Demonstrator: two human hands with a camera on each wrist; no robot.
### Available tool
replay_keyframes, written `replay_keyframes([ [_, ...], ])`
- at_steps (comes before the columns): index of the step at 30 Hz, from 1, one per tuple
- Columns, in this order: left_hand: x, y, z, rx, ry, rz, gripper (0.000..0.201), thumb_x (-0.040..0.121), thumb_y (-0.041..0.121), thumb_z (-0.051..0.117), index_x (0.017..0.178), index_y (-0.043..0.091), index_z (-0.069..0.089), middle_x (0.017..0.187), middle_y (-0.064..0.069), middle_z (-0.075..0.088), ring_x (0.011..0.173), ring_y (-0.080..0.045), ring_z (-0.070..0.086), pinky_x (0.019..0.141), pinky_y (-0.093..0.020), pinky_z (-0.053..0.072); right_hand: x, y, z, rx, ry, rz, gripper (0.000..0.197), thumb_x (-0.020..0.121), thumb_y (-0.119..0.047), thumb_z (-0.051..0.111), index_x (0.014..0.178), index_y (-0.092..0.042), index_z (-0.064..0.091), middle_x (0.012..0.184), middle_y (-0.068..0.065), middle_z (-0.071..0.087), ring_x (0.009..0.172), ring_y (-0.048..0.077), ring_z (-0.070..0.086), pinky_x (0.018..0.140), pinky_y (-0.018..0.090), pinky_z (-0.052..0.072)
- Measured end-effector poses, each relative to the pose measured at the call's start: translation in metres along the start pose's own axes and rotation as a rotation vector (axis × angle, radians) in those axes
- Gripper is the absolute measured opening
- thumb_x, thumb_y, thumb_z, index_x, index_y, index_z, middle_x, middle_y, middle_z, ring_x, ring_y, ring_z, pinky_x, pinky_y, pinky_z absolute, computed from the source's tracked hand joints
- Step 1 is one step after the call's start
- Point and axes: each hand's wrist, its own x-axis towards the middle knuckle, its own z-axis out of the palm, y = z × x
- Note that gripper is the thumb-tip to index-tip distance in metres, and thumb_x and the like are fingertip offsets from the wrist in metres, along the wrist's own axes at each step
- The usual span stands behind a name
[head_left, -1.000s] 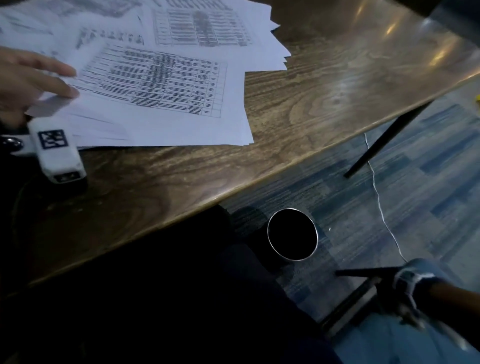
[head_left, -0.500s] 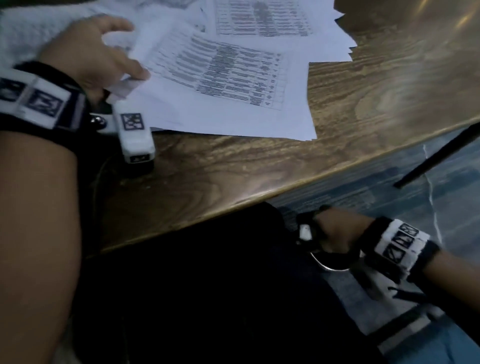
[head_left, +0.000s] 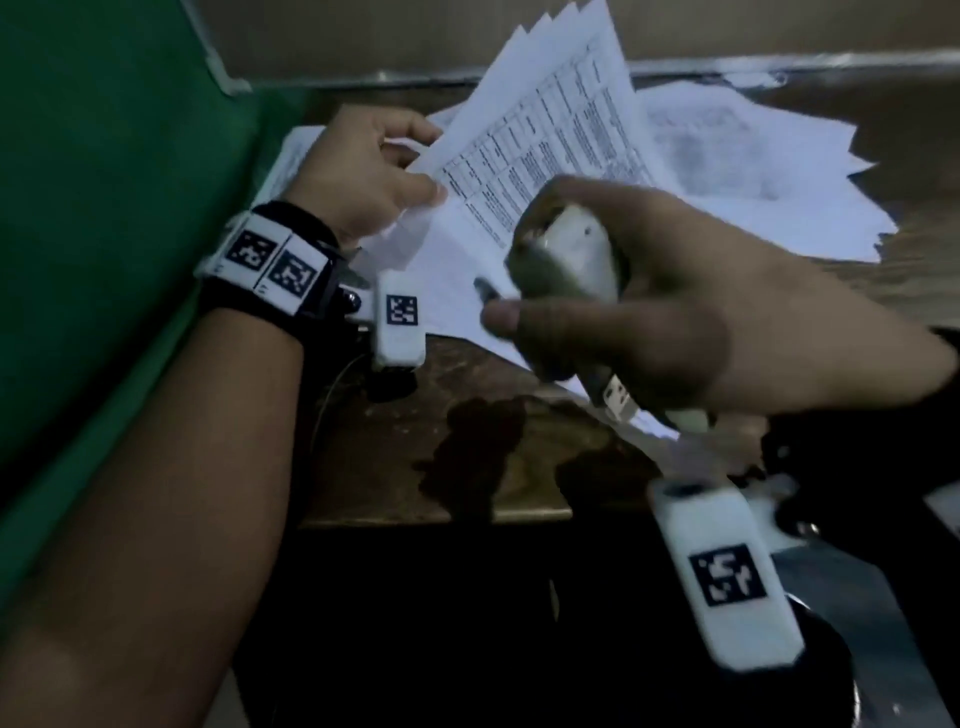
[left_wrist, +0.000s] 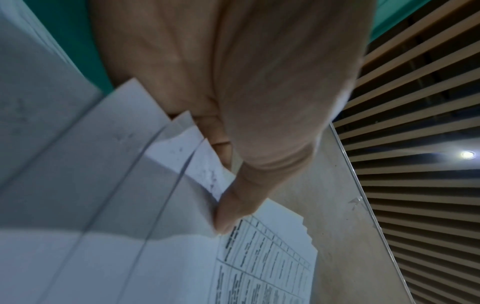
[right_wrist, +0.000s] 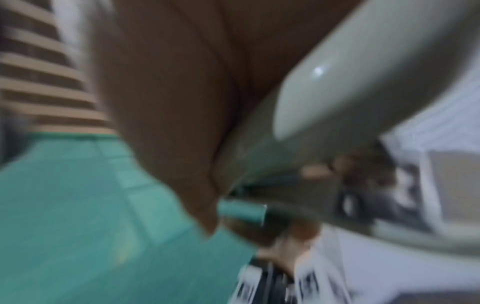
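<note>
Paper sheaf (head_left: 561, 119) — light, limp, apt to fan — we find pinched at its corner by the left hand (head_left: 358, 176); right hand (head_left: 675, 301) grips a rigid stapler (head_left: 571, 254) beside it.

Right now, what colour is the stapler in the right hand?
Pale greyish white; the stapler shows best in the head view.

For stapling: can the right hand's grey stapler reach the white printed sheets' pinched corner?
Probably yes: the right hand holds the grey stapler near the white printed sheets, nothing between; the left hand pinches that corner.
</note>
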Motion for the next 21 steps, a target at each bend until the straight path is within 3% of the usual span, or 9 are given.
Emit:
replay_keyframes([
  [3,0.004,-0.003,-0.006,0.014,0.07,0.049,0.036,0.075,-0.003,0.076,0.106,0.016,0.077,0.105,-0.01,0.078,0.091,-0.019,0.076,0.081,-0.036,0.062,0.032,0.011,-0.026,0.053,0.142,0.146,0.024,0.091,-0.027,0.071,0.111,-0.025,0.058,0.08,0.002,0.077,0.062,0.017,0.072,0.056,0.036,0.062],
  [6,0.004,-0.003,-0.011,0.036,0.14,0.113,0.04,0.069,0.006,0.066,0.105,0.015,0.079,0.101,-0.009,0.079,0.092,-0.021,0.076,0.082,-0.043,0.062,0.073,0.035,-0.048,-0.176,0.129,0.296,0.032,0.087,-0.033,0.074,0.116,-0.026,0.061,0.086,0.001,0.076,0.063,0.017,0.072,0.064,0.033,0.058],
  [8,0.004,-0.005,-0.014,0.063,0.186,0.152,0.036,0.073,0.004,0.065,0.101,0.019,0.08,0.097,-0.002,0.08,0.089,-0.017,0.075,0.082,-0.041,0.062,0.093,0.059,-0.056,-0.376,0.061,0.353,0.04,0.089,-0.036,0.076,0.124,-0.022,0.062,0.103,0.001,0.072,0.083,0.022,0.069,0.077,0.033,0.055],
  [9,0.005,-0.008,-0.016,0.08,0.216,0.164,0.034,0.075,0.002,0.066,0.1,0.02,0.081,0.094,0.001,0.08,0.088,-0.015,0.075,0.083,-0.04,0.062,0.101,0.07,-0.06,-0.499,0.015,0.376,0.039,0.091,-0.038,0.074,0.123,-0.019,0.063,0.11,0.003,0.068,0.092,0.025,0.064,0.081,0.032,0.05],
  [11,0.011,-0.016,-0.019,0.091,0.3,0.131,0.033,0.08,-0.005,0.067,0.093,0.022,0.079,0.088,0.006,0.077,0.081,-0.009,0.073,0.082,-0.036,0.062,0.112,0.09,-0.067,-0.683,-0.028,0.409,0.034,0.096,-0.043,0.068,0.107,-0.012,0.065,0.112,0.008,0.067,0.098,0.028,0.058,0.082,0.031,0.042],
  [13,0.015,-0.023,-0.023,0.09,0.374,0.094,0.039,0.082,-0.009,0.068,0.081,0.03,0.073,0.082,0.012,0.072,0.074,-0.002,0.069,0.081,-0.035,0.062,0.116,0.103,-0.076,-0.761,-0.025,0.421,0.037,0.098,-0.047,0.062,0.096,-0.01,0.068,0.106,0.012,0.07,0.097,0.032,0.061,0.082,0.033,0.046],
  [15,0.016,-0.028,-0.023,0.101,0.421,0.081,0.038,0.082,-0.007,0.07,0.079,0.03,0.072,0.081,0.01,0.072,0.076,-0.008,0.069,0.082,-0.036,0.063,0.116,0.111,-0.086,-0.83,-0.032,0.424,0.036,0.094,-0.047,0.064,0.098,-0.012,0.072,0.102,0.011,0.073,0.096,0.033,0.065,0.082,0.034,0.049],
  [17,0.016,-0.027,-0.023,0.1,0.456,0.088,0.029,0.083,-0.006,0.07,0.088,0.022,0.075,0.085,0.004,0.074,0.08,-0.012,0.071,0.081,-0.033,0.063,0.113,0.115,-0.098,-0.906,-0.1,0.441,0.035,0.092,-0.046,0.067,0.102,-0.014,0.074,0.102,0.009,0.075,0.096,0.03,0.067,0.082,0.034,0.051],
  [21,0.013,-0.019,-0.018,0.074,0.543,0.153,0.028,0.083,-0.008,0.067,0.091,0.018,0.074,0.085,0.001,0.072,0.076,-0.008,0.067,0.076,-0.023,0.06,0.099,0.123,-0.129,-0.993,-0.201,0.472,0.025,0.091,-0.046,0.072,0.102,-0.023,0.071,0.105,-0.001,0.073,0.096,0.021,0.065,0.085,0.032,0.048],
])
